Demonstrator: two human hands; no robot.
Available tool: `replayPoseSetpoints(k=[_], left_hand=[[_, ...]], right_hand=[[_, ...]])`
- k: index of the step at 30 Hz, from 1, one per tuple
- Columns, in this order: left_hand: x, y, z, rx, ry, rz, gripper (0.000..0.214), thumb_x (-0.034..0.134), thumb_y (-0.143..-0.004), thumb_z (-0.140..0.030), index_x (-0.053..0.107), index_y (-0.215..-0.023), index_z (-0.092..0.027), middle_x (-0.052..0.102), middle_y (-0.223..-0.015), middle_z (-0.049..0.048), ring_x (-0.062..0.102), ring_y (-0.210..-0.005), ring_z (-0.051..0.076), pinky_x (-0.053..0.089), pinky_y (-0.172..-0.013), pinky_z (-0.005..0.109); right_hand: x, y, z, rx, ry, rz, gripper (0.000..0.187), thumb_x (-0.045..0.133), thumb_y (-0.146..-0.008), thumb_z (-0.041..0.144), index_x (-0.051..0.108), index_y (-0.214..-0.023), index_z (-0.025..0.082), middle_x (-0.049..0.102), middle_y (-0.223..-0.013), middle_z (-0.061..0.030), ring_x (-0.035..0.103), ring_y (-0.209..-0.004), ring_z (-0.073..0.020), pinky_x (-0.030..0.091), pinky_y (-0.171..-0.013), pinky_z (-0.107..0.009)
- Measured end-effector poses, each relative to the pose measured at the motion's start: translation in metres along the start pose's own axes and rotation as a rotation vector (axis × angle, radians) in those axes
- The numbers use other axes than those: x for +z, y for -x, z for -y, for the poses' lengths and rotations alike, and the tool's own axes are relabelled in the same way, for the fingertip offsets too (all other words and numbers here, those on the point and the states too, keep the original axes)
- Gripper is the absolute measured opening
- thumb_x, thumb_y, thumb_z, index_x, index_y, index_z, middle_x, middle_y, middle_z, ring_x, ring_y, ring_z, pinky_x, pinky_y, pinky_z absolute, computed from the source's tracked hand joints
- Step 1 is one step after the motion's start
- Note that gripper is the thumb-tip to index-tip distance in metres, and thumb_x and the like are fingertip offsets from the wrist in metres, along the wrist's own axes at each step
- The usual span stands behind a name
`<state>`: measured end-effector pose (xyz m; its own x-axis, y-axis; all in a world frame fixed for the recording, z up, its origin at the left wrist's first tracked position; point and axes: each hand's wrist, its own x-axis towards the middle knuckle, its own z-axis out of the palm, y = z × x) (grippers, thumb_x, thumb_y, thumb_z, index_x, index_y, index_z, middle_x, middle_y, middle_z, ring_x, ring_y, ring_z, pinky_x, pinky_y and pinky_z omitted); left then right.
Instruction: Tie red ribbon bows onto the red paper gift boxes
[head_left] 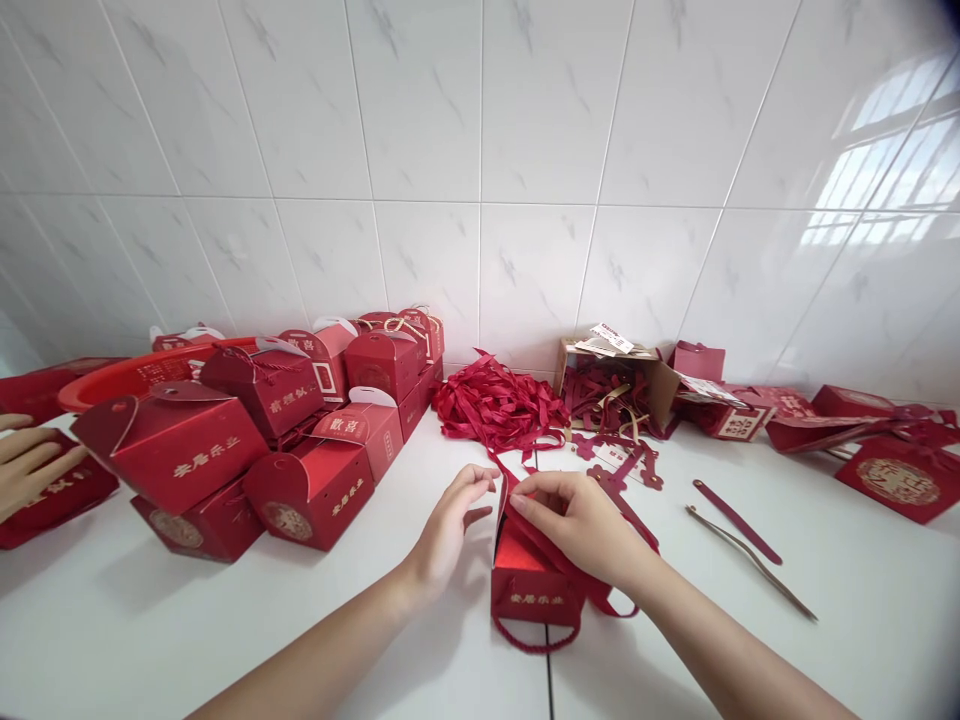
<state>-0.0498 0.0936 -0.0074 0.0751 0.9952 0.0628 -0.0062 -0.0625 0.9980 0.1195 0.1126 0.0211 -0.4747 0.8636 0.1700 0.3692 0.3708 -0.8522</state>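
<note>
A small red gift box (pixel 529 582) with gold characters stands on the white table (pixel 225 640) in front of me. My right hand (pixel 581 525) rests on its top, fingers pinched on a red ribbon (pixel 559 550) that runs over the box. My left hand (pixel 450 530) hovers just left of the box top, fingers curled and slightly apart, thumb and forefinger near the ribbon's end. A dark red cord loop (pixel 525 640) hangs below the box.
Several finished red boxes (pixel 300 430) are piled at the left by a red basin (pixel 127 375). Another person's hand (pixel 30 465) shows at the left edge. A heap of red ribbons (pixel 495 400), an open carton (pixel 615 385), flat boxes (pixel 900 480) and loose strips (pixel 739 535) lie along the tiled wall.
</note>
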Motion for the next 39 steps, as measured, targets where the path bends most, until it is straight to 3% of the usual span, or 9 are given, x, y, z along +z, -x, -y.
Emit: replayPoseSetpoints(k=[7,22,24,26,29,32,34,36,39], left_hand=[[0.001,0.004,-0.001,0.194,-0.175,-0.026,0.013,0.044,-0.087,-0.031,0.052,-0.091,-0.021,0.054,-0.098,0.0026,0.05,-0.102,0.02,0.041,-0.087,0.029],[0.001,0.001,-0.001,0.226,-0.275,0.009,0.02,0.042,-0.09,-0.038,0.045,-0.081,-0.021,0.053,-0.103,0.0046,0.052,-0.092,0.018,0.044,-0.081,0.029],[-0.008,-0.003,-0.005,0.175,-0.437,0.058,0.024,0.039,-0.09,-0.041,0.045,-0.08,-0.02,0.056,-0.096,0.0046,0.054,-0.089,0.019,0.045,-0.08,0.03],[-0.024,-0.005,-0.008,0.028,-0.777,0.076,0.024,0.039,-0.088,-0.039,0.048,-0.076,-0.02,0.06,-0.083,0.0042,0.057,-0.08,0.02,0.045,-0.077,0.033],[-0.05,-0.005,-0.006,-0.149,-1.222,-0.055,0.018,0.052,-0.076,-0.023,0.049,-0.059,-0.017,0.061,-0.068,0.0115,0.058,-0.077,0.03,0.037,-0.082,0.05],[-0.064,-0.003,-0.004,-0.116,-1.343,-0.173,0.016,0.05,-0.075,-0.018,0.05,-0.059,-0.016,0.062,-0.075,0.0212,0.055,-0.089,0.04,0.027,-0.086,0.059],[-0.063,-0.004,-0.007,-0.021,-1.325,-0.215,0.018,0.042,-0.084,-0.025,0.054,-0.075,-0.015,0.062,-0.09,0.0195,0.054,-0.095,0.037,0.03,-0.088,0.053],[-0.054,-0.006,-0.011,0.094,-1.117,-0.19,0.026,0.033,-0.091,-0.036,0.052,-0.085,-0.019,0.061,-0.096,0.0111,0.054,-0.094,0.028,0.036,-0.086,0.043],[-0.033,-0.009,-0.011,0.146,-0.665,0.003,0.031,0.037,-0.09,-0.049,0.046,-0.081,-0.021,0.054,-0.085,0.0014,0.051,-0.083,0.019,0.04,-0.078,0.031]], right_hand=[[-0.003,-0.001,-0.006,-0.022,-0.075,0.059,0.022,0.053,-0.085,0.034,0.07,-0.086,0.02,0.069,-0.08,-0.0021,0.06,-0.072,-0.0168,0.045,-0.065,-0.026],[0.003,-0.002,-0.004,0.013,-0.022,-0.027,0.019,0.055,-0.084,0.035,0.066,-0.088,0.02,0.055,-0.063,0.002,0.045,-0.056,-0.0118,0.035,-0.053,-0.024],[-0.001,-0.003,-0.005,-0.006,-0.025,-0.091,0.02,0.055,-0.084,0.036,0.064,-0.092,0.02,0.054,-0.064,0.0022,0.046,-0.057,-0.012,0.036,-0.054,-0.025],[-0.01,-0.002,-0.004,-0.025,-0.005,-0.182,0.021,0.055,-0.084,0.038,0.063,-0.092,0.02,0.056,-0.069,0.001,0.048,-0.059,-0.0124,0.038,-0.055,-0.025],[-0.033,0.003,0.0,-0.049,0.079,-0.305,0.019,0.056,-0.084,0.038,0.063,-0.088,0.021,0.06,-0.077,-0.0008,0.05,-0.063,-0.0132,0.039,-0.057,-0.026],[-0.058,0.014,0.004,0.002,0.193,-0.282,0.02,0.055,-0.084,0.041,0.062,-0.086,0.022,0.062,-0.076,-0.0004,0.05,-0.062,-0.0138,0.039,-0.055,-0.026],[-0.067,0.022,0.002,0.088,0.268,-0.184,0.024,0.053,-0.084,0.045,0.062,-0.085,0.022,0.062,-0.074,-0.0009,0.051,-0.061,-0.0146,0.04,-0.055,-0.027],[-0.067,0.029,-0.004,0.174,0.32,-0.115,0.03,0.05,-0.085,0.05,0.061,-0.084,0.022,0.064,-0.074,-0.0023,0.054,-0.063,-0.0165,0.04,-0.056,-0.028],[-0.051,0.034,-0.018,0.237,0.315,-0.071,0.035,0.049,-0.084,0.055,0.059,-0.081,0.021,0.064,-0.074,-0.0037,0.056,-0.067,-0.0187,0.04,-0.058,-0.029]])
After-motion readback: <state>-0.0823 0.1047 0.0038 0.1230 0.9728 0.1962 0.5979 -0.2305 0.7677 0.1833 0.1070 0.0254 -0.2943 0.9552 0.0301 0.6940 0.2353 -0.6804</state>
